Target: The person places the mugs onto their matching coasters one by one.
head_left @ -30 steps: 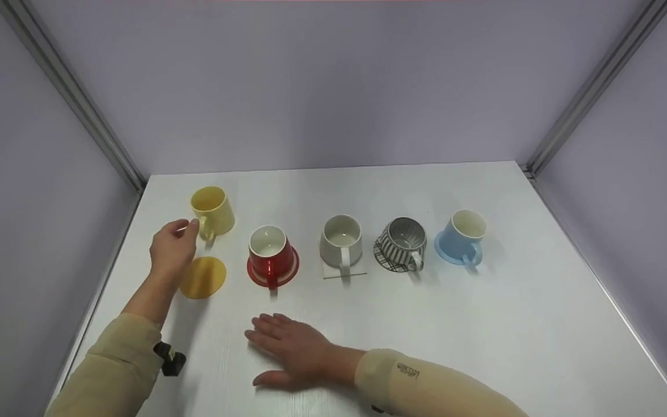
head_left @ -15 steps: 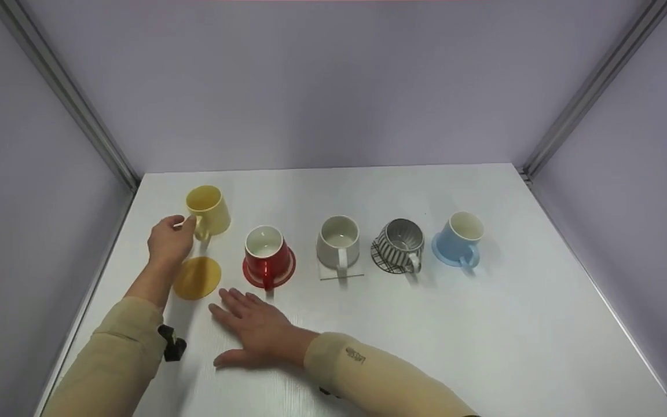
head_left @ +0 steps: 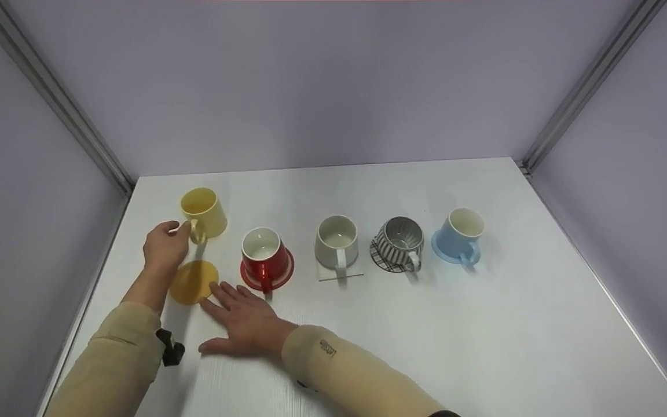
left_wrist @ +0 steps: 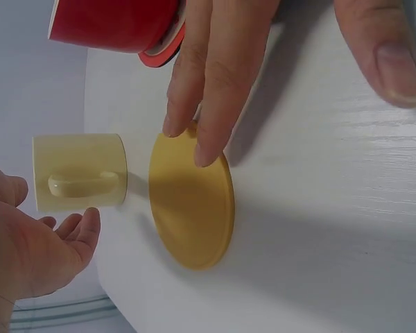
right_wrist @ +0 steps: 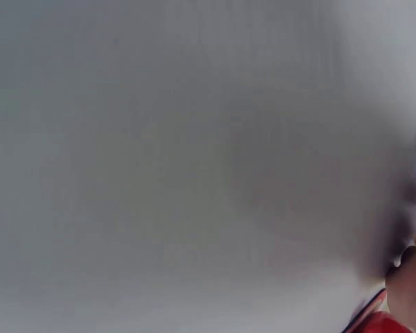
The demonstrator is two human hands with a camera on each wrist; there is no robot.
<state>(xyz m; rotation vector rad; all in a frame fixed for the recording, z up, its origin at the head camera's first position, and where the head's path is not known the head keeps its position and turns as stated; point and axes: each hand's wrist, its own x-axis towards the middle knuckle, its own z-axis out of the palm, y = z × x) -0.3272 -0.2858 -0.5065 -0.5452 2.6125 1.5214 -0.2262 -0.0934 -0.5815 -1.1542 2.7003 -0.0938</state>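
A yellow mug (head_left: pixel 206 214) stands on the table at the back left, its handle towards me. Beside that handle is my left hand (head_left: pixel 164 246), fingers loosely bent and holding nothing; the left wrist view shows a gap between the thumb and the other fingertips. In front of the mug lies a round yellow coaster (left_wrist: pixel 191 201). My right hand (head_left: pixel 245 320) is spread with straight fingers low over the table, and two fingertips overlap the coaster's near right edge. The right wrist view is mostly blurred tabletop, with part of a hand at the right edge.
Rightward in a row stand a red mug (head_left: pixel 265 258) on a red coaster, a white mug (head_left: pixel 336 240) on a square white coaster, a striped mug (head_left: pixel 398 243) on a black wire coaster and a blue mug (head_left: pixel 460 237) on a blue coaster. Walls enclose the table's back and sides.
My right hand has slid left and slightly forward across the table to the yellow coaster's edge. The left hand stays by the yellow mug's handle, nearly still.
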